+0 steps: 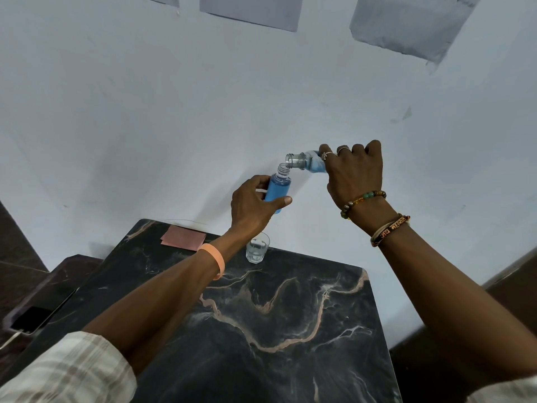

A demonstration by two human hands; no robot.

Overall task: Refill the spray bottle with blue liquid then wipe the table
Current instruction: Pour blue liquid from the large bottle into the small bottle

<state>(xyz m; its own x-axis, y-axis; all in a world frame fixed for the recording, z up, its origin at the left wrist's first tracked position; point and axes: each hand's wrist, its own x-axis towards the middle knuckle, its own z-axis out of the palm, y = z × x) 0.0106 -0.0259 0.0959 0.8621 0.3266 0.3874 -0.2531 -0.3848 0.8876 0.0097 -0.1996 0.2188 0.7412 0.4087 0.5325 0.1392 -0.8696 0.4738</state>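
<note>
The left hand is gripping the spray bottle, capless and nearly full of blue liquid, held up above the far side of the table. The right hand is clasping a second bottle, tipped with its mouth just beside the first; little blue seems left inside. One glass is standing on the dark marble top, one pink cloth lying far left, against a pale wall.

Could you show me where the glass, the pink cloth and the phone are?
glass [257, 249]: head view, on its clear side wall.
pink cloth [183, 237]: head view, middle of the folded cloth.
phone [30, 319]: head view, on its dark screen.
</note>
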